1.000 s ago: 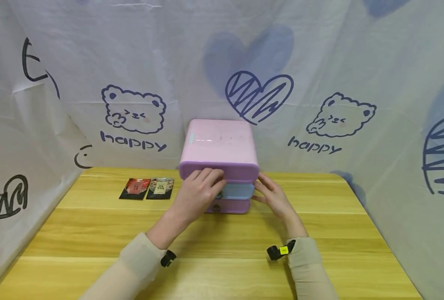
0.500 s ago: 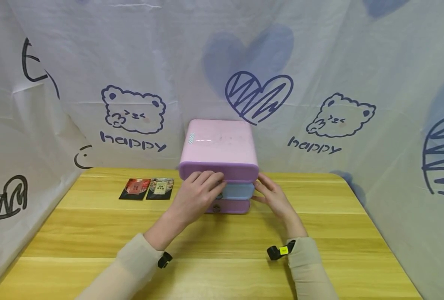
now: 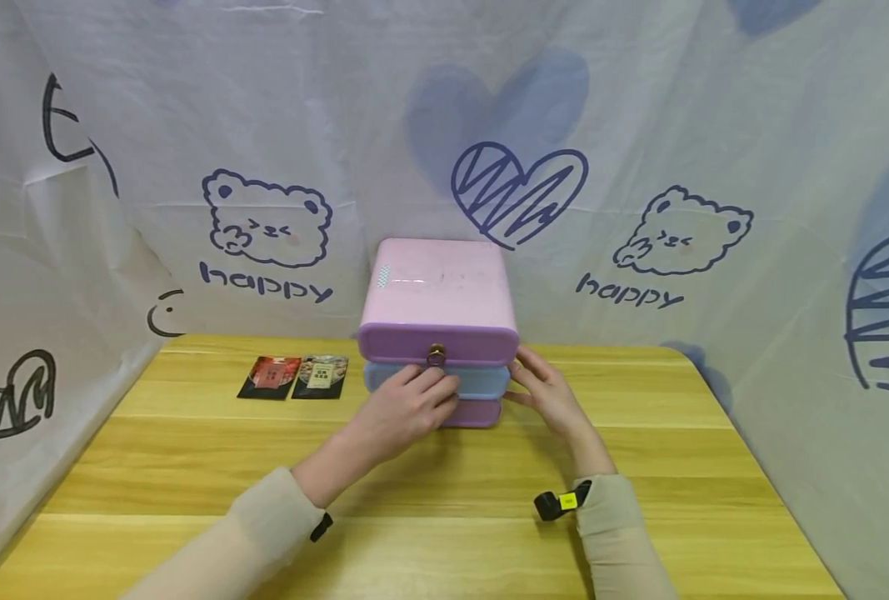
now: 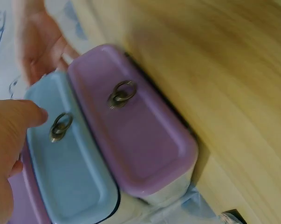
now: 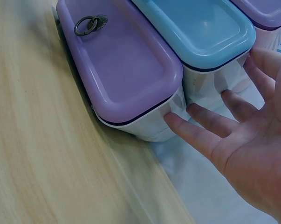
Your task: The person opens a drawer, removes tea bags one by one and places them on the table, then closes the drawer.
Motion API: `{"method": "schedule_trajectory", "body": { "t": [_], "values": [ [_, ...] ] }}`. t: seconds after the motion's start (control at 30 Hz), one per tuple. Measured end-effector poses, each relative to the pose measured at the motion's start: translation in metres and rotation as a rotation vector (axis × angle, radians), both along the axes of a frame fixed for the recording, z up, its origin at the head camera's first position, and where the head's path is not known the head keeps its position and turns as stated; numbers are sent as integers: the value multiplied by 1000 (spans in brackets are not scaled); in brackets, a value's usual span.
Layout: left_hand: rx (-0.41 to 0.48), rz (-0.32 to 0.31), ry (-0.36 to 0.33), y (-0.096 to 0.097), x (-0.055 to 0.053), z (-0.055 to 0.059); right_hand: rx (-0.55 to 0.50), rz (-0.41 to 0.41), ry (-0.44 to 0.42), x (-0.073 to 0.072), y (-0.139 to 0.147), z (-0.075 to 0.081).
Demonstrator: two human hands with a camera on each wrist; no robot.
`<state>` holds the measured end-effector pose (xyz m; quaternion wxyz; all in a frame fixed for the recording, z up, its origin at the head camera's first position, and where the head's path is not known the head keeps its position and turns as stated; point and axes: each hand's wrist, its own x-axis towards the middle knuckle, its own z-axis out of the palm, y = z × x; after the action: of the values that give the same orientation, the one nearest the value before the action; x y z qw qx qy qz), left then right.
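Observation:
A small drawer cabinet [image 3: 444,283] with a pink top stands against the backdrop. Its purple top drawer [image 3: 384,343], blue middle drawer [image 4: 77,172] and purple bottom drawer [image 5: 126,60] all sit closed. My left hand [image 3: 402,408] is in front of the middle drawer, its digit tip beside that drawer's ring pull [image 4: 61,126] in the left wrist view, apart from the ring. In the head view this ring is hidden behind the hand. My right hand [image 5: 252,144] rests spread fingertips on the cabinet's right side.
Two flat seasoning-like packets, one red and black [image 3: 269,377] and one with a pale label [image 3: 320,377], lie left of the cabinet on the wooden table [image 3: 444,533]. A printed cloth [image 3: 384,125] hangs behind.
My left hand has moved down from the top drawer's ring pull, which is now uncovered, to the middle drawer. The right hand, cabinet and packets have stayed put.

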<state>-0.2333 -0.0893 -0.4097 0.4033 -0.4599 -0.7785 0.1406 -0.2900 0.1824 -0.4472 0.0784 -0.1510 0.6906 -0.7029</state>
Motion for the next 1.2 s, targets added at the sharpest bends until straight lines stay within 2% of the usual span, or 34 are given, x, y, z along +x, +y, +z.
{"method": "schedule_trajectory", "body": {
  "t": [0.17,0.3,0.5,0.77,0.9,1.2],
  "values": [
    [-99,54,23,4,1,-12,17,-5,-5,0,-1,0],
    [-114,100,9,7,1,-17,20,-8,-12,1,-1,0],
    [-114,156,-17,9,1,-16,23,0,-4,0,-1,0],
    [-111,169,-39,8,-5,-19,25,-1,-14,1,2,0],
    [-102,153,-44,8,-6,-21,26,4,-24,4,3,1],
    [-77,164,-50,9,-8,-18,17,21,-33,3,3,4]
  ]
}}
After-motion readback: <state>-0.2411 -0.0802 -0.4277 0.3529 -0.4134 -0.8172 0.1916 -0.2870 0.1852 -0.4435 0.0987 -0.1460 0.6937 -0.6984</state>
